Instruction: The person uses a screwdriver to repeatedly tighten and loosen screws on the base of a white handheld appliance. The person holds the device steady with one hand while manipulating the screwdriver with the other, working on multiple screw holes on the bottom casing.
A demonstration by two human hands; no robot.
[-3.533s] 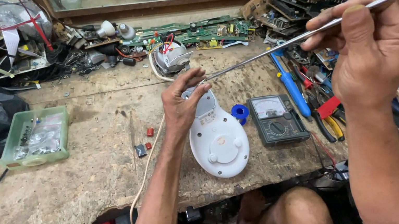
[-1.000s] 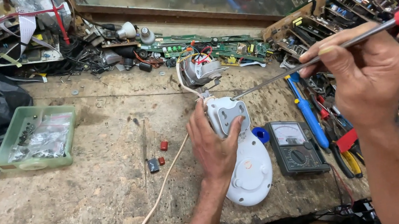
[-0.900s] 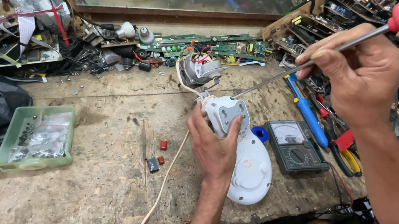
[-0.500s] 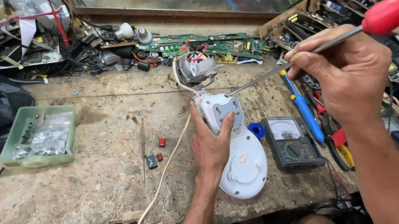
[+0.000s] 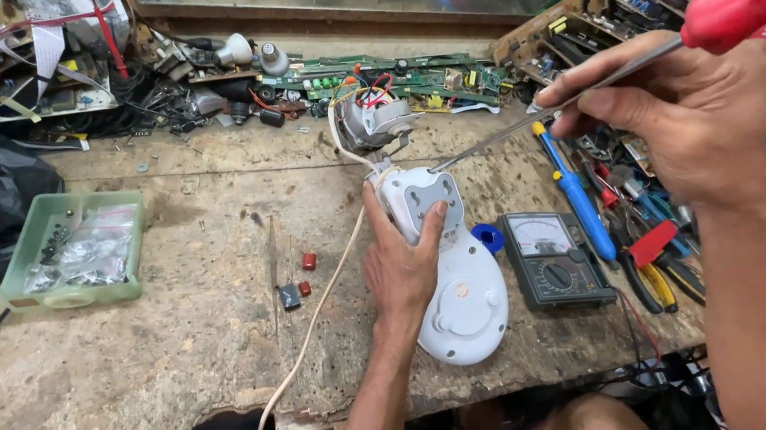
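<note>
A white plastic pear-shaped appliance housing (image 5: 458,279) lies flat near the front edge of the worn, pitted wooden desk (image 5: 122,365), its narrow end pointing away from the person and its broad rounded end toward them. The narrow end carries a grey inset panel with small holes; the broad end shows a raised round boss with a few moulded bumps and a small tan spot near the middle. A cream-coloured power cord (image 5: 317,316) runs from the narrow end and trails off over the desk's front edge, and a small grey motor with red and yellow wires (image 5: 374,117) sits just beyond the housing. The left hand (image 5: 401,268) presses down on the housing's left side, fingers spread over the grey panel, its grip loose and flat rather than closed around it. The right hand (image 5: 683,125) has its grip closed on a long screwdriver with a red handle and thin steel shaft (image 5: 587,88), whose tip reaches the top of the narrow end. Just right of the housing lie a blue roll of tape (image 5: 486,236) and a black analogue multimeter (image 5: 553,258).
</note>
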